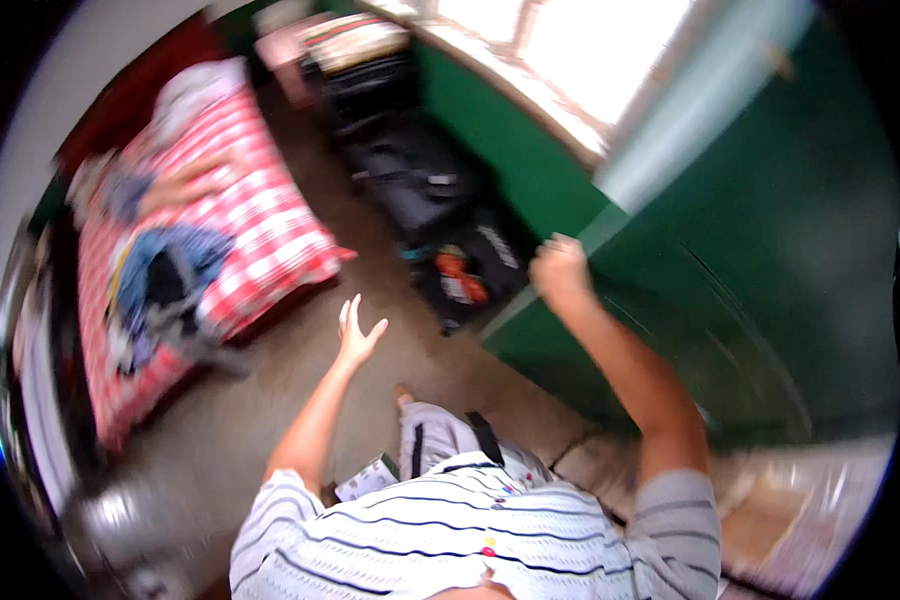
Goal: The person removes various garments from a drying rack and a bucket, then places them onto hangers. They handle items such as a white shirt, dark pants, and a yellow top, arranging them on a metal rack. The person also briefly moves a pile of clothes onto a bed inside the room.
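While right hand (560,270) grips green door (770,270), brown floor (300,380)

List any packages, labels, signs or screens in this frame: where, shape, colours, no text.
Small box: low centre, beside the striped shirt below the left hand; flat, rectangular, white with dark print.
Orange-red packet: on the dark bags along the green wall, left of the right hand on the green door edge; crumpled, blurred.
No signs or screens visible.

green door (730,290), red-white checked bedspread (260,215), grey white-striped shirt (440,530), black bags (420,180).
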`<control>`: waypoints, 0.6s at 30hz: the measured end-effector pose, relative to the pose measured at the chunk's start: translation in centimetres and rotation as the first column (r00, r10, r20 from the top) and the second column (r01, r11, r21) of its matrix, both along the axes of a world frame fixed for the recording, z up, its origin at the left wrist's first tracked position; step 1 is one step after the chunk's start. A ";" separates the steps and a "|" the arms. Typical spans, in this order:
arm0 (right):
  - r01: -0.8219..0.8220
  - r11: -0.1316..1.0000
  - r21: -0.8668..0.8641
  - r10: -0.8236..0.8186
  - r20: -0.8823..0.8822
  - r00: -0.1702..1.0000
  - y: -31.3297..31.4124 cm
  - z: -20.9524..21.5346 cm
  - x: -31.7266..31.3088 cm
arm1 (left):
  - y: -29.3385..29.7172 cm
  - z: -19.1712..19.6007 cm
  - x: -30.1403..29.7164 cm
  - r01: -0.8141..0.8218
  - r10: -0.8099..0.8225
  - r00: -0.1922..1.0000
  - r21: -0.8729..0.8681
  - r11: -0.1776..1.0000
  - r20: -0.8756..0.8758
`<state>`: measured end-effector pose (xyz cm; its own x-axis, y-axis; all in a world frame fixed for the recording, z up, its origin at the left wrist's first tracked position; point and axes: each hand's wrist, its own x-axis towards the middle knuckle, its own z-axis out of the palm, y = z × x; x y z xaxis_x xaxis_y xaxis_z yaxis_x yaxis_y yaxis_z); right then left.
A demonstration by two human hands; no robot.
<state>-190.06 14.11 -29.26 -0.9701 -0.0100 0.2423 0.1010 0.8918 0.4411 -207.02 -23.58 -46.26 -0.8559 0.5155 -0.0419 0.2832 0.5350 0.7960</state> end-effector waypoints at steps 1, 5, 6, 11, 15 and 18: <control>-0.160 0.968 -0.191 0.153 -0.051 0.987 -1.5 1.5 1.2 | 4.6 0.8 3.6 0.067 -0.069 0.997 0.116 0.991 0.015; -0.288 0.828 -0.481 0.172 -0.271 0.947 -8.7 6.3 12.5 | 18.3 9.8 10.4 0.403 -0.281 0.895 0.360 0.842 -0.346; -0.344 0.830 -0.438 0.141 -0.432 0.891 -9.4 7.3 16.6 | 21.0 12.7 11.0 0.266 -0.284 0.956 0.610 0.747 -0.069; -0.079 0.897 -0.435 -0.338 -0.790 0.512 -4.4 9.0 42.4 | 27.9 12.9 -0.6 0.488 0.043 0.323 0.205 0.849 -0.945; 0.552 0.636 -0.540 -0.530 -0.825 -0.195 -5.9 7.6 59.0 | 32.7 18.3 9.1 -0.209 -0.152 0.907 0.732 0.648 0.393; 0.659 0.532 -0.532 -0.402 -0.844 -0.356 -8.9 6.5 62.9 | 35.2 20.8 6.1 -0.100 0.069 0.995 0.706 0.701 0.072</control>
<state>-127.15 5.21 -22.72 0.4994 0.2040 0.8420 0.8440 0.1047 -0.5260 -200.93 11.67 -25.47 -0.9030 0.3324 0.2722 0.2266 -0.1699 0.9591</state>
